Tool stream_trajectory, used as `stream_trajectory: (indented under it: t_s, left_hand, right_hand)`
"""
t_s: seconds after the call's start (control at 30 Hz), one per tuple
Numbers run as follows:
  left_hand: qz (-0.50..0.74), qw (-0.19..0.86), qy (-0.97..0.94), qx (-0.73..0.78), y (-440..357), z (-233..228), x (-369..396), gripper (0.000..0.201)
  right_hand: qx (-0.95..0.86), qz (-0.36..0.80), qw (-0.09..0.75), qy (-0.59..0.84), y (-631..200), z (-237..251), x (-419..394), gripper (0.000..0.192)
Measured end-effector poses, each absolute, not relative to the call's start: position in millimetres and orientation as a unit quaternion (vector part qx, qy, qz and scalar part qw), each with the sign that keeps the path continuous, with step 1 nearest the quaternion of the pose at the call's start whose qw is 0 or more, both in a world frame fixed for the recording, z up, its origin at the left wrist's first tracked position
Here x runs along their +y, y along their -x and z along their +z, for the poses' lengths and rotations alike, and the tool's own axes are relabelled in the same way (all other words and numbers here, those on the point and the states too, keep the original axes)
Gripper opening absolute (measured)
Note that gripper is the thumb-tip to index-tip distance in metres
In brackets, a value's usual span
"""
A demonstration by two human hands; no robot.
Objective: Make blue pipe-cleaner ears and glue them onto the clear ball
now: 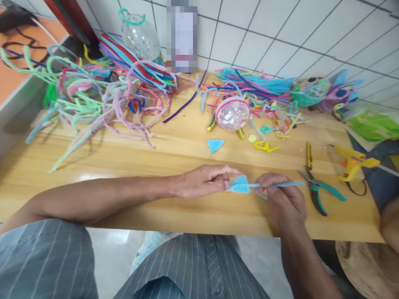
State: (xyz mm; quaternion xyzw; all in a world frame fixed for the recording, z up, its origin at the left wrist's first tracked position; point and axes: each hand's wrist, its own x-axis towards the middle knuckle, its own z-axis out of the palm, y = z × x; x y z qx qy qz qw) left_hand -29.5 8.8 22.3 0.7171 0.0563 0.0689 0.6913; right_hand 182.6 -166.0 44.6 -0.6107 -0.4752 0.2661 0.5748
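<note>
Both hands pinch blue pipe-cleaner fin (239, 184) | left hand (199, 181) grip closed on it | right hand (282, 198) fingertips hidden behind its stem

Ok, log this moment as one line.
left hand: pinching blue fan | right hand: holding its stem | pliers: on table

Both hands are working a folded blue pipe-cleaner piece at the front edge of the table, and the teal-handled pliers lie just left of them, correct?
Not quite. The head view shows the left hand and right hand on the folded blue pipe-cleaner piece at the front edge of the table, but the teal-handled pliers lie to their right, beside the yellow glue gun.
</note>
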Motion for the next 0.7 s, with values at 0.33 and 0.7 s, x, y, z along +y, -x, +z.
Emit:
stream_trajectory:
  t_s: [0.33,0.7]
  left_hand:
    - [0.078,0.616,-0.784,0.001,31.5,11.8,3.5,0.033]
    - [0.090,0.636,-0.760,0.102,31.7,22.6,0.2,0.028]
  right_hand:
    - [-0.515,0.333,0.524,0.590,-182.3,52.2,-163.1,0.021]
    - [-0.633,0.252,0.301,0.667,-186.9,57.4,-166.6,0.034]
